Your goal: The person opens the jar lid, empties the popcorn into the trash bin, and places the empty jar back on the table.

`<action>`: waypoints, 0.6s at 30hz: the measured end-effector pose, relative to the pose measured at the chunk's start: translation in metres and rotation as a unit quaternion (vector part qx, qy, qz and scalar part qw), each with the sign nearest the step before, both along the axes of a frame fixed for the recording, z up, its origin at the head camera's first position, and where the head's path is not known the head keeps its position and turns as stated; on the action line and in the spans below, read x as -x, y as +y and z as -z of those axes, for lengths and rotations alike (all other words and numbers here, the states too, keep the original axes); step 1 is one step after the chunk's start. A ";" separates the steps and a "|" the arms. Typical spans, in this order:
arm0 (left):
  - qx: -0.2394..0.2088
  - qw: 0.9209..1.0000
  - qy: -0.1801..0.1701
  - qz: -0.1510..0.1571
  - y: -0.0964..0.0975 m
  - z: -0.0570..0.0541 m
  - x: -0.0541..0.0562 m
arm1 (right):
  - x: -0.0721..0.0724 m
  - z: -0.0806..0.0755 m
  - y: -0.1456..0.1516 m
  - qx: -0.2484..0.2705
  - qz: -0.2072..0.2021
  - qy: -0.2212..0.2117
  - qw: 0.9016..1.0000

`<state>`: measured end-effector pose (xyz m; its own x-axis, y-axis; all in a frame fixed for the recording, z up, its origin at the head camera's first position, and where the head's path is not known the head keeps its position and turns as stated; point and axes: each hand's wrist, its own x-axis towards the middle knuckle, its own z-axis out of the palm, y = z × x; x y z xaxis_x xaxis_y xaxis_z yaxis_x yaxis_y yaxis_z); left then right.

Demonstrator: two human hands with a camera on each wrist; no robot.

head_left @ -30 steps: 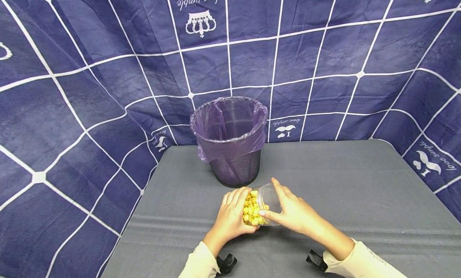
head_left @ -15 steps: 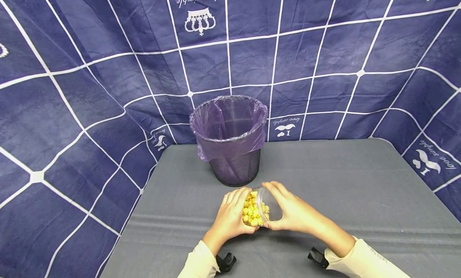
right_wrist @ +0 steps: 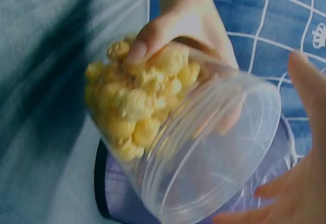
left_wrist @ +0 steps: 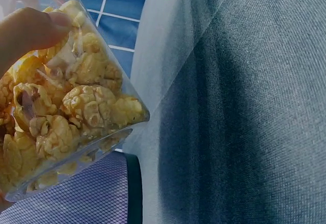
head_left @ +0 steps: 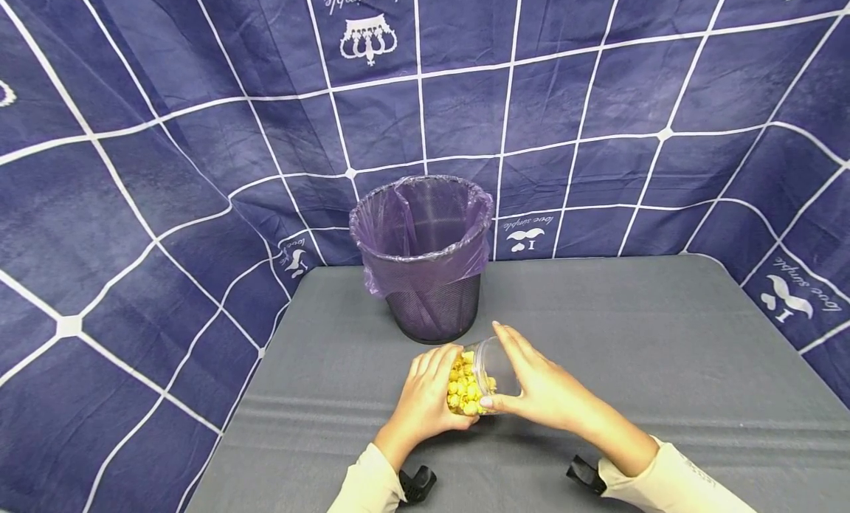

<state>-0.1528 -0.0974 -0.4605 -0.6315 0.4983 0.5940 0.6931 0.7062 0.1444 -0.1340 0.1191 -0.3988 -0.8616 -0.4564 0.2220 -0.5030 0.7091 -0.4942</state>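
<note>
Popcorn jar [head_left: 466, 387] is at five o'clock from the mesh bin [head_left: 438, 310], gripped by my left hand [head_left: 428, 395]; my right hand [head_left: 544, 389] has just opened wider around its clear lid [head_left: 498, 365], so the twisting seems unfinished.

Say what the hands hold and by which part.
The left hand grips a clear jar of popcorn around its filled end; the right hand spreads by its other end, contact unclear.
</note>
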 end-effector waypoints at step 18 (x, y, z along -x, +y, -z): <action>-0.001 1.000 -0.023 -0.001 0.000 0.002 -0.002 | 0.006 0.000 0.008 0.010 -0.112 0.036 0.993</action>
